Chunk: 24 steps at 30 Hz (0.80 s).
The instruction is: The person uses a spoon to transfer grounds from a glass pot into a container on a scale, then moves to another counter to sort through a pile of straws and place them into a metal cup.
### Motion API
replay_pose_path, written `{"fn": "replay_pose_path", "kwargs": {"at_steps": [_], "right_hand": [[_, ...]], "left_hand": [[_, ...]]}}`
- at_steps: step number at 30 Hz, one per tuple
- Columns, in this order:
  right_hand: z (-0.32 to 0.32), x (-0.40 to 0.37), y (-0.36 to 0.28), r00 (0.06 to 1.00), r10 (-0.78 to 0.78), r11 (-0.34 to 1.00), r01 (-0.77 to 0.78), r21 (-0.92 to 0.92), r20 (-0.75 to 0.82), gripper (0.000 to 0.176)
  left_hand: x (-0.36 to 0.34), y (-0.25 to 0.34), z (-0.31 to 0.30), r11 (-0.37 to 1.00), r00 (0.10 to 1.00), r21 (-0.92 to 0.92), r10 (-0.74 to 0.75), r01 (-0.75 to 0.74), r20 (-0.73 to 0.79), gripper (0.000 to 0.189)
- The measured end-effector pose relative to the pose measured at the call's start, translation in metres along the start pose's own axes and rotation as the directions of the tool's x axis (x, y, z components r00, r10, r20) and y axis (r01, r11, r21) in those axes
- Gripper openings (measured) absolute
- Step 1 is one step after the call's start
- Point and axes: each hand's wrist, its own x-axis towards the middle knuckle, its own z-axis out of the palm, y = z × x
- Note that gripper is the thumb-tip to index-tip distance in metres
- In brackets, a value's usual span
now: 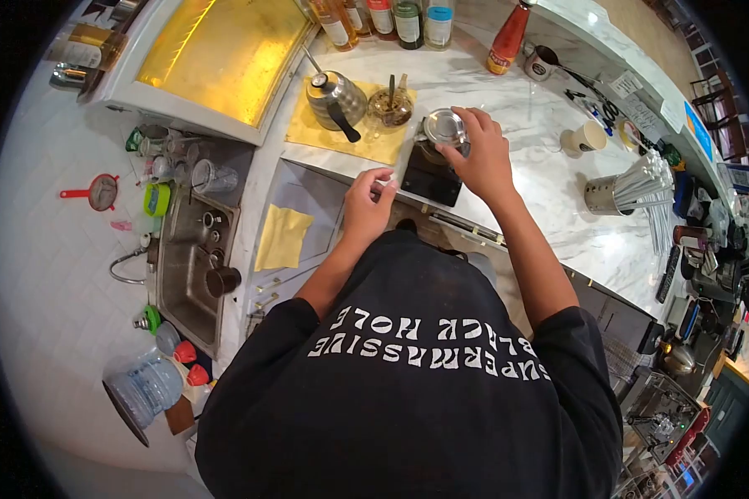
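Note:
My right hand is closed around the top of a round glass vessel with a shiny, clear upper part, thumb on the near side and fingers on the far side. The vessel is at the far end of a black scale, which lies by the counter's front edge. My left hand hovers beside the scale near that edge, fingers loosely curled and apart, with nothing in it. Left of the scale, a steel gooseneck kettle and a glass server with a handle sticking up from it rest on a yellow cloth.
Several bottles line the back, with a red sauce bottle farther right. A paper cup and a metal canister full of wrapped straws stand on the right. The sink is on my left.

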Motion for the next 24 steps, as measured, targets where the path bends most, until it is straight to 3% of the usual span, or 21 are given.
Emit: {"fn": "replay_pose_path", "kwargs": {"at_steps": [5,9,15,17,20,24], "right_hand": [[0.007,0.010,-0.012,0.992,0.055,0.985,-0.035,-0.168,0.113,0.069],[0.003,0.011,-0.015,0.992,0.034,0.982,-0.010,-0.187,0.125,0.068],[0.002,0.016,-0.008,0.992,0.121,0.986,-0.125,0.106,0.039,0.067],[-0.006,0.016,-0.002,0.982,0.145,0.959,-0.110,0.262,-0.118,0.060],[-0.006,0.003,0.024,0.881,0.421,0.861,-0.313,0.401,-0.216,0.055],[0.032,-0.041,0.093,0.822,0.523,0.852,-0.517,0.090,-0.226,0.056]], "left_hand": [[0.009,-0.009,-0.006,1.000,0.997,-0.005,-0.022,0.023,0.075,0.026],[0.015,-0.023,-0.003,0.996,0.986,-0.080,-0.030,0.043,0.161,0.027],[0.026,-0.027,-0.016,0.998,0.987,-0.055,-0.032,0.041,0.157,0.030],[0.026,-0.032,-0.011,0.992,0.981,-0.070,-0.092,0.105,0.168,0.031],[0.027,-0.033,-0.007,0.992,0.978,-0.082,-0.075,0.092,0.195,0.032],[0.029,-0.036,-0.011,0.995,0.976,-0.047,-0.082,0.093,0.204,0.032]]}}
